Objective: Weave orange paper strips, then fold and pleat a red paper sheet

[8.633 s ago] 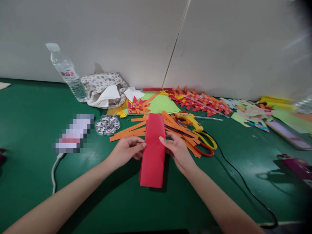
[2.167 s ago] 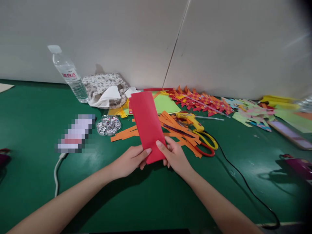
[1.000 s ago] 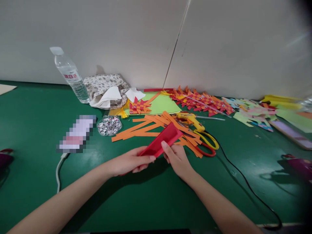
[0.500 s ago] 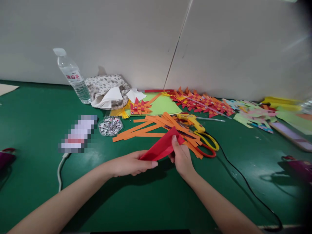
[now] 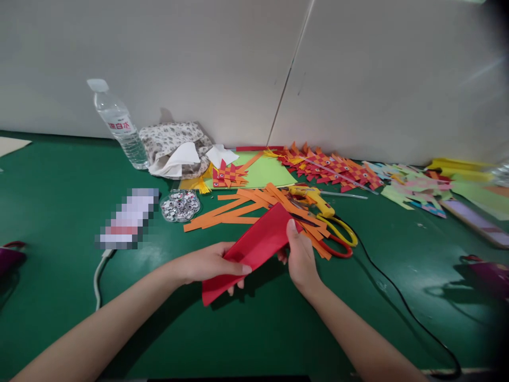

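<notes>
A folded sheet of red paper point(image 5: 258, 241) is held slanting above the green table, its lower end toward me on the left. My left hand point(image 5: 218, 265) grips it near that lower end, thumb on top and fingertips showing underneath. My right hand point(image 5: 301, 260) pinches the right edge near the upper end, thumb in front, the other fingers mostly behind. Just beyond the paper lie loose orange paper strips point(image 5: 234, 211). A pair of scissors with red and yellow handles point(image 5: 342, 249) and a yellow glue gun point(image 5: 318, 201) rest right of them.
A water bottle point(image 5: 119, 124), a patterned cloth tissue holder point(image 5: 175, 135) and a pack of googly eyes point(image 5: 180, 206) stand left. Woven red-orange paper fish point(image 5: 334, 167) lie by the wall. A phone point(image 5: 129, 217) is plugged in at left. A black cord point(image 5: 397, 292) runs along the right.
The red paper has turned so its broad face shows, and its lower end now sticks out past my left hand. My right hand has shifted slightly right.
</notes>
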Available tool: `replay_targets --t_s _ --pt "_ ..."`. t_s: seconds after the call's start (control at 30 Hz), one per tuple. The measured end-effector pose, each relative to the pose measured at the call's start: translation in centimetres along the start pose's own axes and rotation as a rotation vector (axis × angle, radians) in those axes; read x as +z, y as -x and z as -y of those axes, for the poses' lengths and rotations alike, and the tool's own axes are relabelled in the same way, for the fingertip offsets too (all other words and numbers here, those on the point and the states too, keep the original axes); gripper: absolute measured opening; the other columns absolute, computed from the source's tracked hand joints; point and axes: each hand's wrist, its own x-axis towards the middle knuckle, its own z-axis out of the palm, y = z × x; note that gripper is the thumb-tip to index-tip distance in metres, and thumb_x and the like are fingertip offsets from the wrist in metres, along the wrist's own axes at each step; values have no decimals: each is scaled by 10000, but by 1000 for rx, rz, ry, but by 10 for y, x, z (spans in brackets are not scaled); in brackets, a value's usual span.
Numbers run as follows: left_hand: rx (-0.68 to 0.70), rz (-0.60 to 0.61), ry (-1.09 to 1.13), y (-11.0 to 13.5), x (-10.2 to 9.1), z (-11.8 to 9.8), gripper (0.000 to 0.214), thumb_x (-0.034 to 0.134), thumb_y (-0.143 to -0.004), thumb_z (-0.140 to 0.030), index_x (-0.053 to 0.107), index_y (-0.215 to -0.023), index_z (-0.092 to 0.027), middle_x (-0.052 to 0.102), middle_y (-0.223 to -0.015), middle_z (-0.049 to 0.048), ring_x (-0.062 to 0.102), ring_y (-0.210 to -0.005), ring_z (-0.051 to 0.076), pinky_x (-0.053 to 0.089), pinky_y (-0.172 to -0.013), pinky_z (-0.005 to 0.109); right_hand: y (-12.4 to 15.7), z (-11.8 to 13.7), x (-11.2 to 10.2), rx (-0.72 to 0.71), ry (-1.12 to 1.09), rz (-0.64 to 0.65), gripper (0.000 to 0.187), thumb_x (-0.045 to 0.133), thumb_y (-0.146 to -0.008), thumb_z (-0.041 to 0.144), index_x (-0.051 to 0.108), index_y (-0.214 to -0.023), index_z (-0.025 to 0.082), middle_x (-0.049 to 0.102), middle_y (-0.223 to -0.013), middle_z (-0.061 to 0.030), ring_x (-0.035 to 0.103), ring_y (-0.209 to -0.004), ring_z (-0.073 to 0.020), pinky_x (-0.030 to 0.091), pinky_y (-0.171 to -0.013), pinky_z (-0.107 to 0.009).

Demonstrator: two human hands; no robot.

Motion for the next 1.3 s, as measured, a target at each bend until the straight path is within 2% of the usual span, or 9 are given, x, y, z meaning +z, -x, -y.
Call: replay_targets --t_s 0.1,0.2,0.3,0.47,0.6,0.8,0.97,1.07,1.3 --pt "64 -49 57 0 0 0 364 737 -730 -337 559 -986 -149 696 -899 58 664 -688 150 532 -662 292 -3 0 0 -58 -62 -40 516 425 -902 585 487 -538 225 474 -448 5 461 -418 -143 358 -432 -296" --pt "217 -294 42 1 2 -2 401 750 -711 -329 565 -1018 -149 702 -955 81 685 -814 211 551 -762 358 -8 0 -2 -190 -136 -96 190 609 -845 378 586 -966 232 658 -778 -25 637 -733 -190 461 -556 -284" --pt "433 -662 -33 -1 1 -2 436 731 -727 -358 536 -1069 -172 686 -1021 91 675 -905 250 552 -805 406 -10 -2 -5 -300 -125 -104 476 640 -805 234 468 -1247 278 635 -1161 -80 580 -1118 -235 511 -723 -322" --pt "743 -1294 -377 -2 -21 2 273 628 -791 -280 472 -1000 -198 622 -1129 98 611 -1049 256 521 -862 412 -6 -3 -7 -442 23 -133 622 605 -822 197 353 -1375 327 495 -1390 -96 459 -1289 -267 507 -867 -417" --pt "821 -1063 -828 -1 -32 7 192 454 -763 -56 361 -818 -214 592 -1237 113 558 -1159 246 484 -901 428 -2 -1 -6 -557 62 -138 687 615 -830 232 283 -1425 319 382 -1482 -111 381 -1355 -288 463 -955 -475" --pt "513 -842 -1485 -9 -18 14 423 427 -604 30 426 -967 -187 662 -1046 103 627 -993 260 334 -1035 571 4 1 -10 -699 -19 -87 431 442 -922 297 403 -1351 306 451 -1432 -88 420 -1327 -291 413 -1006 -513" --pt "436 -870 -1624 -10 -14 12 335 504 -600 -41 477 -905 -178 643 -955 99 615 -916 279 385 -991 517 6 5 -10 -716 263 365 401 552 -877 427 526 -1234 246 634 -1197 -96 582 -1110 -265 469 -933 -435" --pt "464 -893 -1630 -9 -14 10 274 515 -643 -58 506 -896 -162 638 -939 103 599 -918 278 443 -907 454 4 2 -2 -809 536 492 479 667 -814 370 527 -1243 209 647 -1179 -99 588 -1070 -259 468 -920 -417" --pt "639 -933 -1650 -10 -18 13 55 552 -850 -206 572 -882 -166 655 -929 69 598 -874 241 451 -782 375 -7 -9 1 -940 690 218 194 501 -918 121 667 -995 186 733 -921 -57 648 -823 -182 505 -739 -314"
